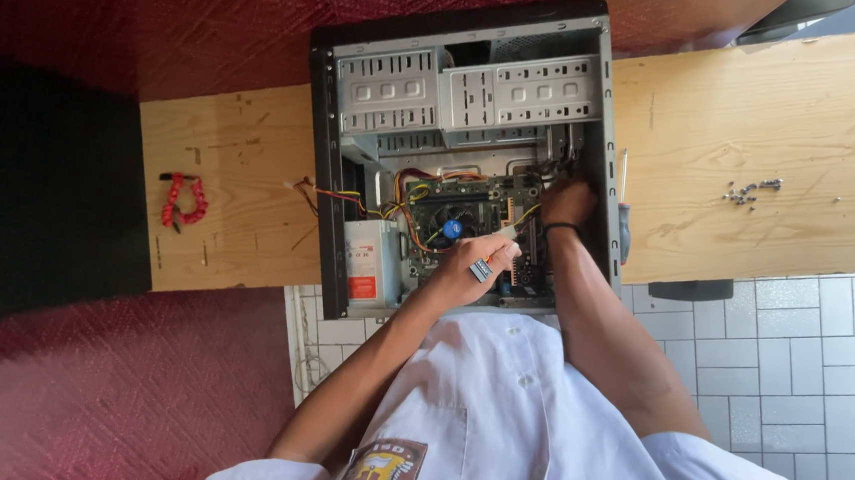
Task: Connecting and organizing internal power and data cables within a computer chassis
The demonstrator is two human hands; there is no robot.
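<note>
Deep in the open computer case (459, 152) lying on the wooden table (755, 143), my left hand (476, 263) pinches a white connector (507, 246) over the motherboard (469, 218), while my right hand (569, 202) fingers curl among cables by the wall, so next comes careful alignment, I judge.

Daylight from my right: wooden bench (755, 143) and white floor tiles (802, 336) bright, slight glare on my shirt (525, 427). Left side falls into deep shadow. Inside the open computer case (454, 152) it's dim. Focus sharp, edges mildly distorted.
</note>
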